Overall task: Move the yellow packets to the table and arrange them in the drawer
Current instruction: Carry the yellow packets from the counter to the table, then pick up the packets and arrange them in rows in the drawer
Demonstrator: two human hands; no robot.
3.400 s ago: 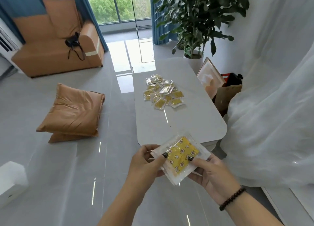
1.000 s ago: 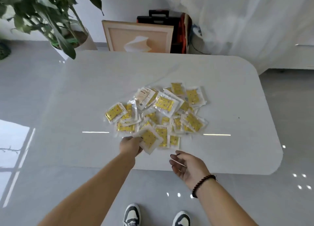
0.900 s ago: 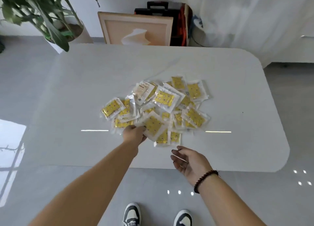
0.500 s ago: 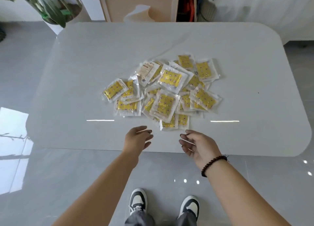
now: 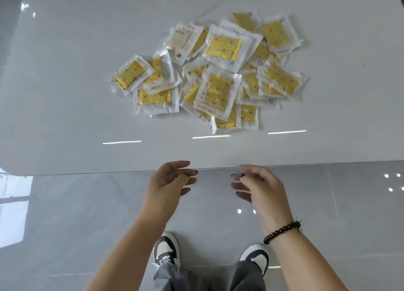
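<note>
Roughly twenty yellow packets (image 5: 218, 67), too overlapped for an exact count, heaped on a glossy white counter (image 5: 65, 115). Flat, square-cornered sachets of crinkled clear plastic, each framing a yellow patterned panel; one near the top pale and beige instead. Two bare hands at the counter's near edge, well apart from the heap: left hand (image 5: 168, 183) and right hand (image 5: 260, 185), each grip loose, fingers relaxed, holding nothing. One dark beaded bracelet (image 5: 282, 231) on the right wrist. Two black-and-white sneakers (image 5: 166, 249) below on polished grey floor tiles (image 5: 54, 225). No drawer in view.
</note>
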